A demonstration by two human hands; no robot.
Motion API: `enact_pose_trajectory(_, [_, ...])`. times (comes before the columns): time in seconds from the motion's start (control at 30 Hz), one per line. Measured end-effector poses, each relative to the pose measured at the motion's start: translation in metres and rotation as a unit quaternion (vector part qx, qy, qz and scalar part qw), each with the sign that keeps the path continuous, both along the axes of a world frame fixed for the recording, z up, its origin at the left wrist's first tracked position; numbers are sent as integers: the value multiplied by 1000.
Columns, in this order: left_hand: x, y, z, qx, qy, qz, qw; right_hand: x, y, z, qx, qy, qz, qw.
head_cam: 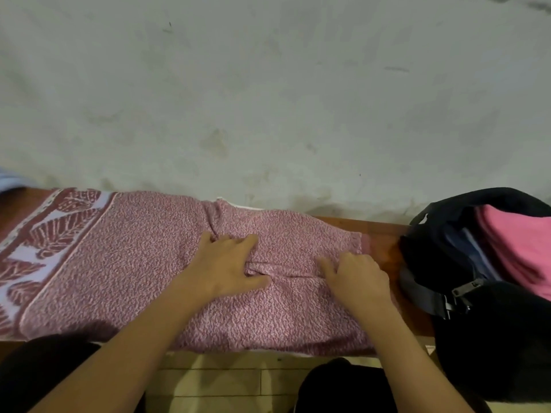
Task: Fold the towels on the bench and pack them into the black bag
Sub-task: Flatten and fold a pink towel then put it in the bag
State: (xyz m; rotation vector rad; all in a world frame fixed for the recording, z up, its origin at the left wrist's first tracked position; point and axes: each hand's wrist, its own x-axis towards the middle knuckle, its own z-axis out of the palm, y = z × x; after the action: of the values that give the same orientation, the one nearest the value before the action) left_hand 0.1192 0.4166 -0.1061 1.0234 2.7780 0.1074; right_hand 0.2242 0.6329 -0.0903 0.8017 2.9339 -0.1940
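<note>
A pink speckled towel [143, 263] with a white and dark-red leaf border at its left end lies spread along the wooden bench [384, 242]. My left hand [229, 266] lies flat on the towel's middle, fingers spread, with a crease of cloth bunched by the thumb. My right hand [354, 278] rests on the towel near its right end, fingers pointing left and slightly bent. The black bag [441, 257] stands open at the bench's right end, with a bright pink towel [518, 245] inside it.
A rough grey-white wall [268, 84] rises right behind the bench. Pale floor tiles [226, 380] show below the bench's front edge. A bit of light blue cloth [12, 180] peeks in at the far left.
</note>
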Motion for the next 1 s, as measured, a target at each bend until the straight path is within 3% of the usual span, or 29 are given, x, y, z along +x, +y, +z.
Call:
enact_pose_trajectory(0.23, [-5,-3,-13,3,36,12,999,-7,2,-14,37,-31,-19,999])
enact_pose_trajectory(0.4, [-10,-4,-19,-14,-35,19,999,-20,19,-30,-71,21,-54,996])
enact_pose_trajectory(0.47, [-13,-5,-21,-29,-59,14,998,-29,25,-35,-103,60,-84,989])
enact_pose_trajectory(0.63, [-16,-4,-23,-49,-66,5,997,-48,28,-35,-68,246,-131,958])
enact_pose_trajectory(0.73, [-17,-3,-23,-54,-69,-1,996,-55,16,-30,-82,307,-100,943])
enact_pose_trajectory(0.87, [-18,0,-23,-60,-69,-3,996,-54,0,-24,-124,305,-15,944])
enact_pose_trajectory(1.0, [-16,1,-22,-63,-68,-1,996,-46,-11,-29,-41,283,80,955])
